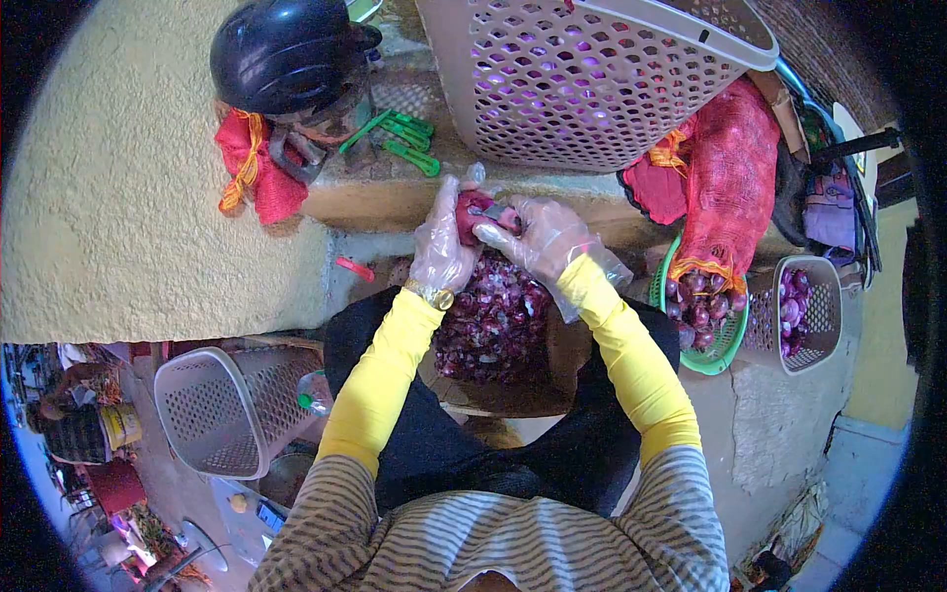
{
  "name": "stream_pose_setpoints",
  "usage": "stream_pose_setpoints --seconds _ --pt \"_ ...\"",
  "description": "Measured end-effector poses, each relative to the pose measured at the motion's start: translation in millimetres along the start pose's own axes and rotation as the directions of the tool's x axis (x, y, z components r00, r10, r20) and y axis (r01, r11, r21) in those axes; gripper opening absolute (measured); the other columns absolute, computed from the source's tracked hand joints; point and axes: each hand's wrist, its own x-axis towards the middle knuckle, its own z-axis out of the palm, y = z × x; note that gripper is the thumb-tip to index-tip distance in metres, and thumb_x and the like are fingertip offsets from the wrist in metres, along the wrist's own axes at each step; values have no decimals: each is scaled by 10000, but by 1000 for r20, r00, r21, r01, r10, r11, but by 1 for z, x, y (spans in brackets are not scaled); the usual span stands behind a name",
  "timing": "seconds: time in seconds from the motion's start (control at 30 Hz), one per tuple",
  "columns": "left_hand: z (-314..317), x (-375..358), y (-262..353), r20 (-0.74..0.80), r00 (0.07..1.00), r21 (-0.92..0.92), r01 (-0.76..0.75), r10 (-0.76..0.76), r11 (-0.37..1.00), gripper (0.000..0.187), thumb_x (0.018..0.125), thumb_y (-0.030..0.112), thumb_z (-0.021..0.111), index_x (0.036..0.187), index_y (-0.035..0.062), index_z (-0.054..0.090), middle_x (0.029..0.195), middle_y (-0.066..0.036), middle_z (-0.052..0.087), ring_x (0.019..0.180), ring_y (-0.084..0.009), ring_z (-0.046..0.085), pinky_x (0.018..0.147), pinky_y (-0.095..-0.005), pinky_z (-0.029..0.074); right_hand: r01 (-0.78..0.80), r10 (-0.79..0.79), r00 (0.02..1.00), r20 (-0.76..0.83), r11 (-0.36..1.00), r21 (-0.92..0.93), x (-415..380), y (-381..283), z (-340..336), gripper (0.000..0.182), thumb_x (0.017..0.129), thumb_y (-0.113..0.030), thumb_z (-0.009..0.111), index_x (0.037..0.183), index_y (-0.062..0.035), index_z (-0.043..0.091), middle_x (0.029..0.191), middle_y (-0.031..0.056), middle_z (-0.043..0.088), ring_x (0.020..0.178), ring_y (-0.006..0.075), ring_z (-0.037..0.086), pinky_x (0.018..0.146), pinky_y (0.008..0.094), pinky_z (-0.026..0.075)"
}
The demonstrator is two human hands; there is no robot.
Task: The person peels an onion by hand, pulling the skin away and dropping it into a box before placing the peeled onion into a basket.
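In front of my lap, my left hand, in a clear plastic glove, is closed around a red onion. My right hand, gloved the same way, grips a small grey blade against the onion's right side. The blade's full shape is hidden by the fingers. Just below both hands, a cardboard box between my legs holds a heap of red onion skins.
A large perforated basket with onions stands ahead. To the right are a red mesh sack, a green basket of onions and a smaller basket. Green clips and a black helmet lie ahead left; another basket stands left.
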Motion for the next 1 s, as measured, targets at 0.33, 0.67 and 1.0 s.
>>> stream_pose_setpoints --seconds 0.33,0.67,1.0 --pt "2 -2 1 91 994 9 -62 61 998 418 1057 262 519 1397 29 450 1243 -137 652 1088 -234 643 1005 -387 516 24 -24 999 -35 1000 16 -1 0 3 616 883 -684 605 921 -81 726 828 230 708 807 435 695 759 538 541" --pt "37 -19 42 -2 991 -164 128 -131 978 427 1097 407 415 1266 46 568 1192 -118 662 1096 -225 630 1034 -382 492 103 -106 990 -97 994 -33 -1 5 6 642 878 -692 609 880 -58 707 787 236 699 757 435 691 726 532 544" --pt "36 -17 40 -36 987 -234 146 -159 961 432 1078 394 489 1277 27 600 1219 -129 664 1067 -201 651 953 -377 548 75 -75 997 -16 997 10 0 8 6 600 928 -656 549 927 -85 731 820 228 703 815 429 692 777 536 536"
